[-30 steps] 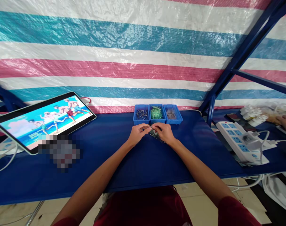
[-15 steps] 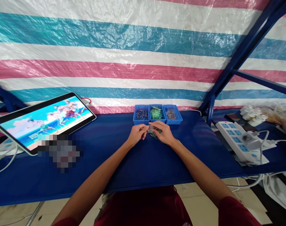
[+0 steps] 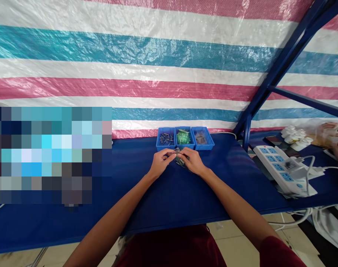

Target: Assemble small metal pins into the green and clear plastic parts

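Small green-and-grey part (image 3: 180, 159): I have it between both hands.
Left hand (image 3: 159, 163): narrow pinch on the part.
Right hand (image 3: 194, 160): narrow pinch too.
Blue bins (image 3: 202, 145): just beyond my hands.

A small clear plastic packet (image 3: 179, 158) sits pinched between the left hand (image 3: 159, 162) and right hand (image 3: 192, 160), above the blue worktop (image 3: 185, 200); green and dark contents show through its film, too small to tell apart; its lower corner pokes out tilted below the fingertips.
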{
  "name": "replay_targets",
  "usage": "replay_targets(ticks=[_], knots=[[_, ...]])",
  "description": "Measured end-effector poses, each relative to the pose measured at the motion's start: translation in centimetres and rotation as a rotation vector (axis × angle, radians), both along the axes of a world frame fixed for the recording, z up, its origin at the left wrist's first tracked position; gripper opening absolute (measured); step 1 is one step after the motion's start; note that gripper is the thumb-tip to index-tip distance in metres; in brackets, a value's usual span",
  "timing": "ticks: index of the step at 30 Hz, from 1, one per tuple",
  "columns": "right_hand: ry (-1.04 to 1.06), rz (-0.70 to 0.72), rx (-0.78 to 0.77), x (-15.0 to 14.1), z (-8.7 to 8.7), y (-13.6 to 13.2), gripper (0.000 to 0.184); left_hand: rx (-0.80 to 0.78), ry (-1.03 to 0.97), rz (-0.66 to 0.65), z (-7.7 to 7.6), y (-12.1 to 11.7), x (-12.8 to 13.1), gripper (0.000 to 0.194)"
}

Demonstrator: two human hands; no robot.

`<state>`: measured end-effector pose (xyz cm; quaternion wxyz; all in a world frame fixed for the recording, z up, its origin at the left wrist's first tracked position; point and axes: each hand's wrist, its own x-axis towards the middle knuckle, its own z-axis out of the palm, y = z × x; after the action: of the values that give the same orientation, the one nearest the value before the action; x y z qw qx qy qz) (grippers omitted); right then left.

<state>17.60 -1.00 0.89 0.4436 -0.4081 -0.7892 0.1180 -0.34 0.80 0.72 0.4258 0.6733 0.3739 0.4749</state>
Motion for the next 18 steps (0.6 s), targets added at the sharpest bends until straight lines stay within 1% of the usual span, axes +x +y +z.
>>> replay_targets(ticks=[2,4,6,8,9,11,15,18], knots=[[-0.015,-0.005,-0.014,0.0,0.1,-0.1,0.035,-0.019,-0.005,0.001,0.0,0.1,0.0,0.032],[0.006,-0.014,-0.03,0.1,0.2,-0.2,0.032,-0.031,-0.002,-0.011,0.0,0.2,0.0,0.032],[0.056,0.005,-0.046,0.2,0.3,-0.3,0.03,0.011,0.003,0.008,0.1,0.4,0.0,0.031],[0.09,0.052,-0.04,0.4,0.3,-0.4,0.034,0.078,-0.015,0.062,0.3,0.5,-0.1,0.029],[0.093,0.073,-0.029,0.4,0.3,-0.4,0.035,0.088,-0.028,0.08,0.3,0.5,-0.1,0.028],[0.082,0.088,-0.005,0.4,0.2,-0.4,0.033,0.052,-0.056,0.082,0.5,0.5,-0.1,0.027],[0.065,0.056,0.022,0.3,-0.2,-0.1,0.025,-0.041,-0.095,0.045,0.8,0.1,0.0,0.029],[0.061,0.047,0.037,0.2,-0.5,0.1,0.026,-0.093,-0.125,0.007,1.1,0.0,0.0,0.031]])
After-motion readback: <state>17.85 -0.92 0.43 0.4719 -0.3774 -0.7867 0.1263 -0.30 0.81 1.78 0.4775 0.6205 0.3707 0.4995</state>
